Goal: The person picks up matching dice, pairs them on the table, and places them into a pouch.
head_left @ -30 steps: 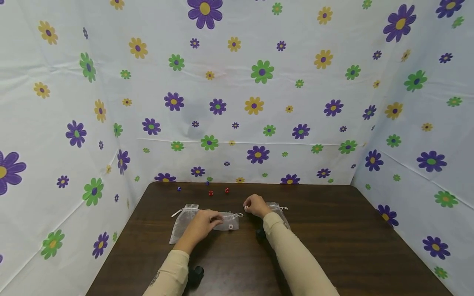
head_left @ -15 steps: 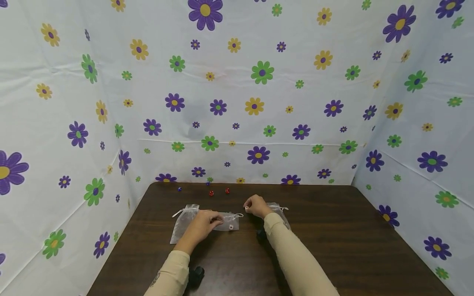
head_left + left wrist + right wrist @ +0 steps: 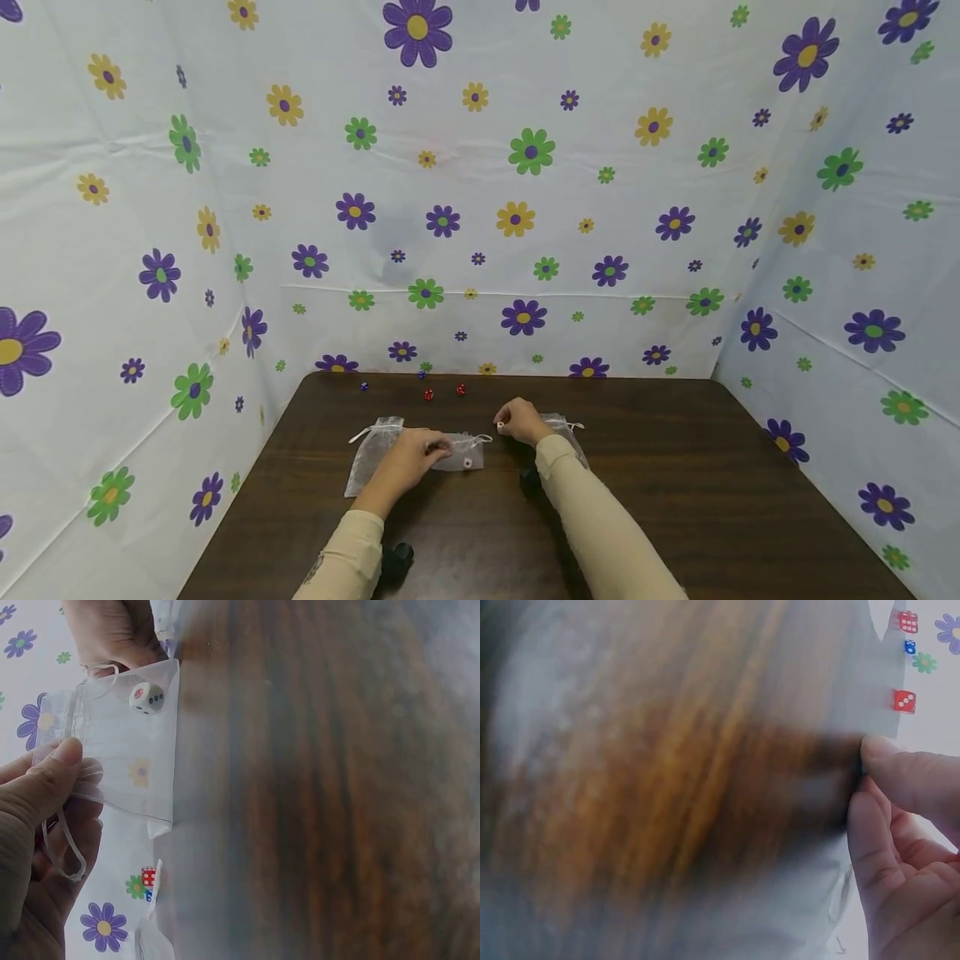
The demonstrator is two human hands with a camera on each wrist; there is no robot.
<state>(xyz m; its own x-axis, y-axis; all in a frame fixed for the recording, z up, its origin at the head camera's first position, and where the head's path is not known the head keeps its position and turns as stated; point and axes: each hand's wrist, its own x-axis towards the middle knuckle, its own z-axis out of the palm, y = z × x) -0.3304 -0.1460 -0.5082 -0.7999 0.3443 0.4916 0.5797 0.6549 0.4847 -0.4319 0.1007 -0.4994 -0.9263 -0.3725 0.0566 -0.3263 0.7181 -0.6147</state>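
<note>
My left hand point(image 3: 411, 454) pinches the drawstring end of a sheer white organza pouch point(image 3: 124, 761) between thumb and fingers. A white die point(image 3: 146, 697) with black and red pips shows through the mesh, near one corner of the pouch. Just to the right, my right hand point(image 3: 519, 419) holds a second white die point(image 3: 500, 426) between thumb and fingertips. In the right wrist view the thumb and index finger of that hand point(image 3: 907, 832) meet at their tips, and its die is hidden there.
Another organza pouch point(image 3: 366, 467) lies flat by the left forearm, and one more point(image 3: 562, 427) is partly under the right forearm. Along the back of the brown table point(image 3: 712, 483) sit red dice point(image 3: 428, 394) and blue dice point(image 3: 364, 386). Flowered cloth point(image 3: 480, 183) walls the table in.
</note>
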